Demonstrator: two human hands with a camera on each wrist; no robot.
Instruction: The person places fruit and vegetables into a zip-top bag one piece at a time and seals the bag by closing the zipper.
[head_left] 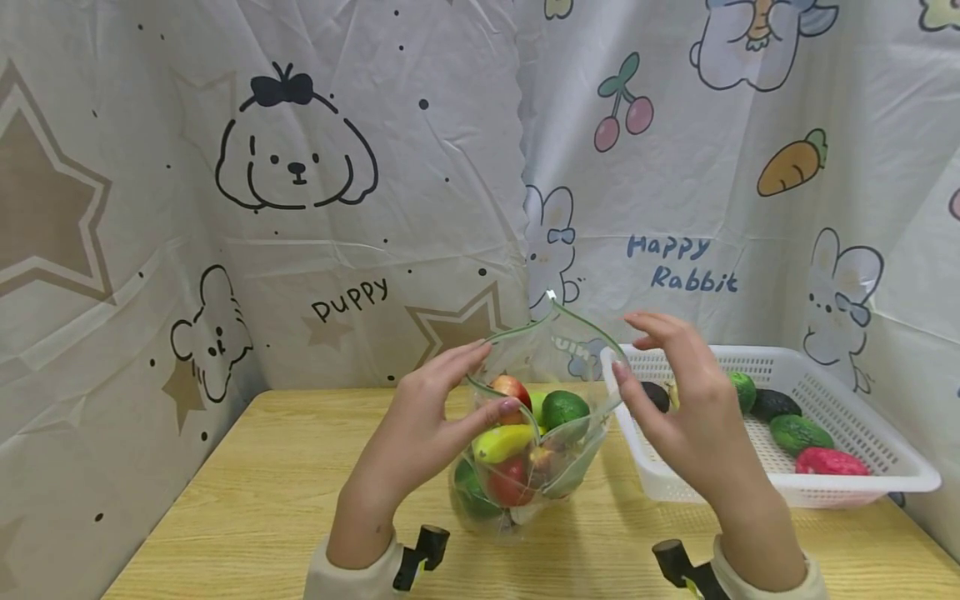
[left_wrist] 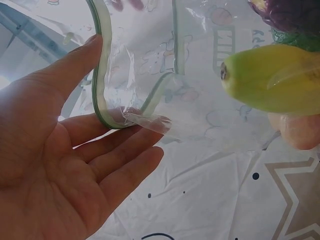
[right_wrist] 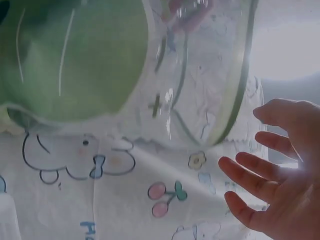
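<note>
Zip bag (head_left: 542, 358) left of basket (head_left: 780, 493): relaxed left hand (head_left: 433, 417) touches its rim (left_wrist: 99, 80), seemingly spreading it; loose right hand (head_left: 699, 396) holds nothing.

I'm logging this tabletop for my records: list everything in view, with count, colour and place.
Table: one, light wood, across the lower view
Zip bag: one, clear with green seal, on the table, mouth open
Produce in the bag: at least six, including red, yellow and green; some hidden
Basket: one, white, at the table's right
Produce in the basket: at least five, dark, green and pinkish red; some hidden
Printed cloth: sheet count unclear, whitish with cartoons, behind and beside the table
Wrist fittings: two, black, one per wrist
Sleeves: two, cream, on the forearms
Left hand: one, bare, touching the bag's rim
Right hand: one, bare, right of the bag
</note>
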